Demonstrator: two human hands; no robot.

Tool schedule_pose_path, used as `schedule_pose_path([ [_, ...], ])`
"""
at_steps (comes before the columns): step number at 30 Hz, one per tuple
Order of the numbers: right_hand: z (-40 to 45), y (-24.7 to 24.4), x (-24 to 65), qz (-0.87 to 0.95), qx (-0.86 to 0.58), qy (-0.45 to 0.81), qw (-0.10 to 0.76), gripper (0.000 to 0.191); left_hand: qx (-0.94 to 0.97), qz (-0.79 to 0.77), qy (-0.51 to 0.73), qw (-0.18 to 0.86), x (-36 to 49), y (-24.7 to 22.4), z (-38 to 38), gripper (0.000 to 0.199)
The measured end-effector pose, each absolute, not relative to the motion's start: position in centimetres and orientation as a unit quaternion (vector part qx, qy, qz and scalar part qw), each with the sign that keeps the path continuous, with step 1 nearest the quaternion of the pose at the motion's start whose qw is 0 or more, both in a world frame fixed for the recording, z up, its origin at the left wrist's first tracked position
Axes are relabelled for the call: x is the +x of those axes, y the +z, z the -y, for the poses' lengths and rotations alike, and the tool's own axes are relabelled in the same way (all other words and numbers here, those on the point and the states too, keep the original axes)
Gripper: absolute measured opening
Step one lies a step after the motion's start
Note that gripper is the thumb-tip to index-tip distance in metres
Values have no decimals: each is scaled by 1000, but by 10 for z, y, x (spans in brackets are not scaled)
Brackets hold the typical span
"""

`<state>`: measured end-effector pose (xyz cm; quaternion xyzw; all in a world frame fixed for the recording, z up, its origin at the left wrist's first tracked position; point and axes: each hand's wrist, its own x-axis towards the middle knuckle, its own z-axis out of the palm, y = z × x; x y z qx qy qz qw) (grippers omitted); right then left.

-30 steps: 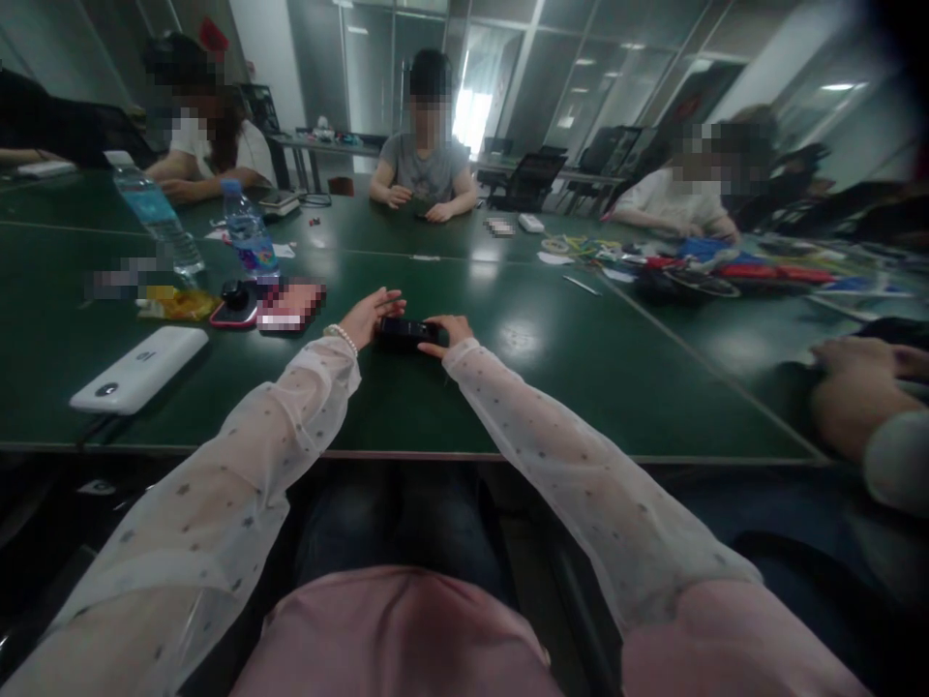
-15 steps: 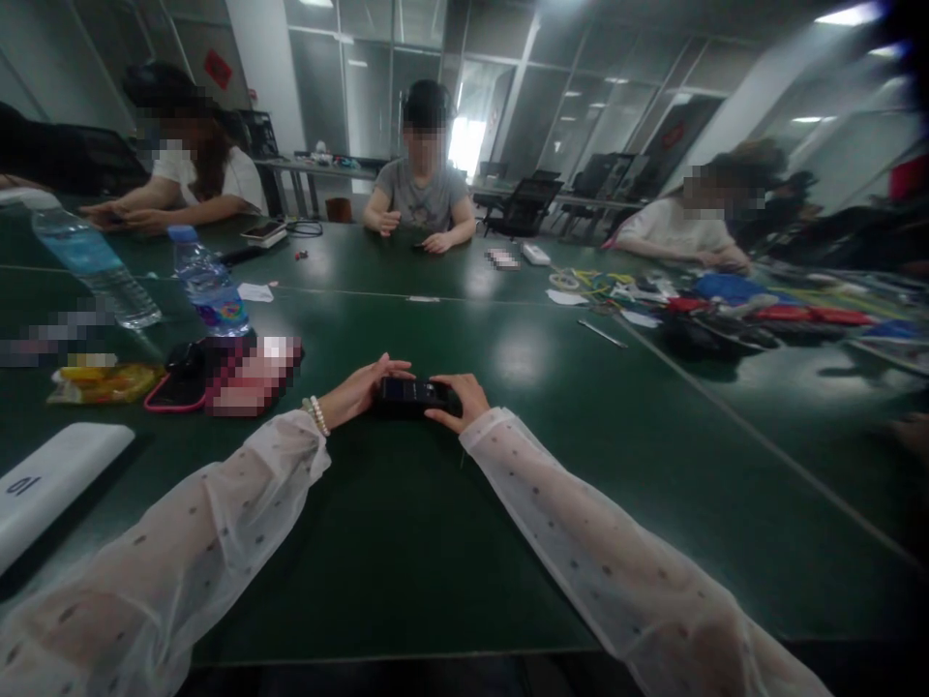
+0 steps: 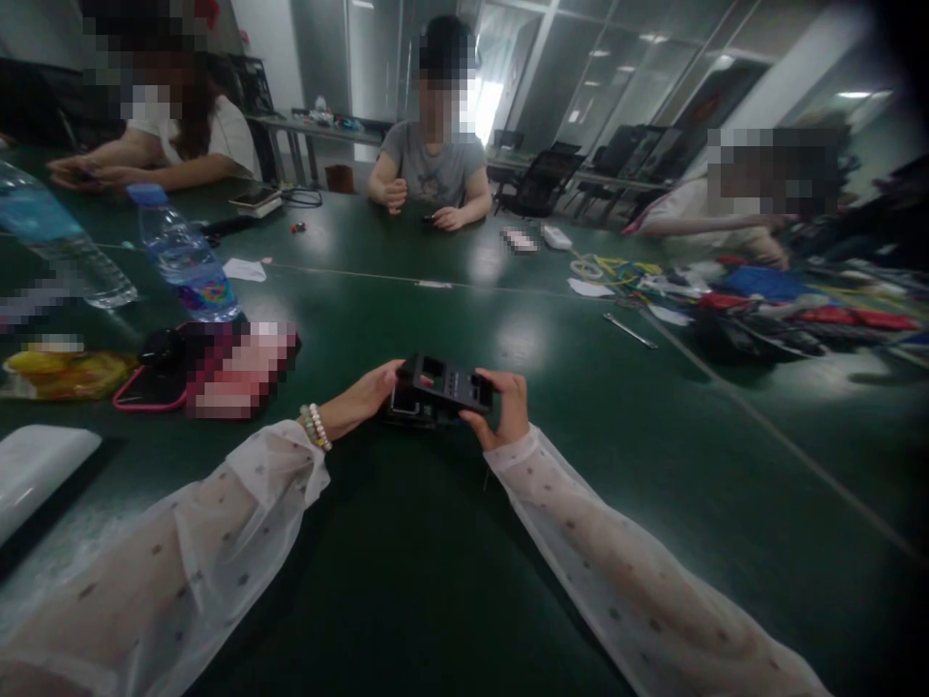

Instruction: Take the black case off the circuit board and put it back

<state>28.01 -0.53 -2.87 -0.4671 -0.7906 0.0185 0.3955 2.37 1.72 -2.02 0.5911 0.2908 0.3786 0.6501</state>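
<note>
A black boxy device [image 3: 451, 383] with a small dark window and rows of small marks is held tilted just over the green table [image 3: 435, 561]. My right hand [image 3: 503, 409] grips its right end between thumb and fingers. At the left end, my left hand [image 3: 367, 399], with a beaded bracelet at the wrist, is closed on the device. A darker part with a metallic edge shows beneath the device, beside my left fingertips; whether it is a separate piece is unclear.
Two water bottles [image 3: 190, 261], a pink-edged phone [image 3: 156, 387], a yellow packet [image 3: 65, 373] and a white case [image 3: 44, 469] are at left. A wrench [image 3: 630, 331] and tangled cables [image 3: 616, 276] lie right. Three people sit across the table.
The device has been lifted and tilted, its right end moving right with my right hand. My left hand has closed on its left end. The view has shifted slightly.
</note>
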Motion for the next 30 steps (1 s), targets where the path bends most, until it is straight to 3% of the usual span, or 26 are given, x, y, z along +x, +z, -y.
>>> schedule_pose_path([
  [5,0,-34,283,711,-529,-13,463,49,544,-329,384,670,27,-24,-22,66],
  [10,-18,-56,290,647,-589,56,481,50,518,-341,376,688,28,-20,-22,61],
  [15,-23,-62,292,660,-611,79,430,51,523,-338,383,682,28,-20,-21,57],
  [22,-20,-59,291,670,-620,45,406,70,519,-356,375,680,29,-12,-18,59],
  [30,-33,-68,300,683,-622,28,382,58,512,-349,380,687,30,-9,-16,53],
])
